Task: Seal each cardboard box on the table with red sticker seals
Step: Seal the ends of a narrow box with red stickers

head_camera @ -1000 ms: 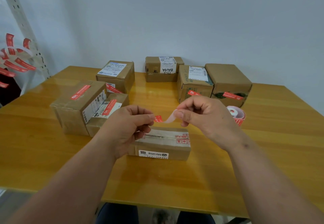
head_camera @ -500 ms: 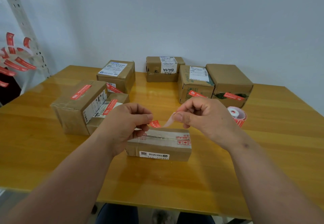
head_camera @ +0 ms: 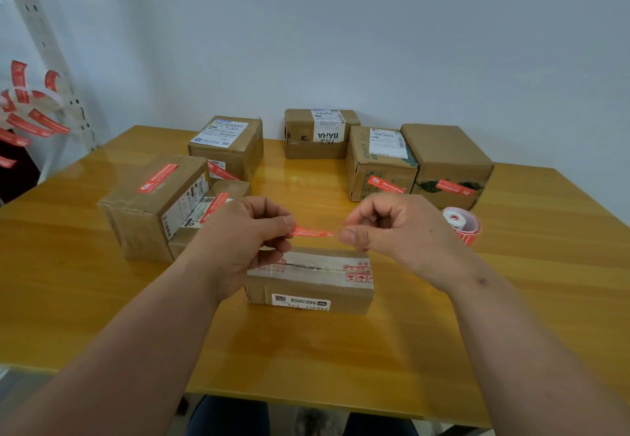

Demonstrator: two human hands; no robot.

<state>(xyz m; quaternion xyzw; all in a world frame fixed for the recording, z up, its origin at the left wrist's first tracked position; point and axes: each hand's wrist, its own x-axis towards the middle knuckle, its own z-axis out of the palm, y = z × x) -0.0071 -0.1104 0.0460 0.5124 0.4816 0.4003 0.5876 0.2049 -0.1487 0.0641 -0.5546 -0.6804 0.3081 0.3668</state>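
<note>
From the head camera we see that the red sticker [head_camera: 312, 232] looks different from a moment ago. Back then it was bent and we saw its pale back side. Now it is pulled out flat and straight, and we see its red face. Our two hands have moved a little apart to stretch it.

Our left hand [head_camera: 238, 237] pinches the left end of the sticker with thumb and finger, and the other fingers are curled in. Our right hand [head_camera: 397, 227] pinches the right end the same way. The sticker is a thin, smooth strip with tiny white writing. It hangs in the air just above the flat box [head_camera: 308, 280], not touching it.

The flat box is brown cardboard, low and long, with shiny clear tape along its top and a white label on its front. It sits on the smooth, shiny yellow wood table [head_camera: 341, 360].

Left of the flat box stands a big box [head_camera: 153, 203] with a red sticker on top. Behind the flat box are more brown boxes with white paper labels. Right of the flat box, near our right hand, lies the round sticker roll [head_camera: 462, 224], red and white. Far left of the flat box, loose red strips [head_camera: 30, 118] hang off a grey metal post.
</note>
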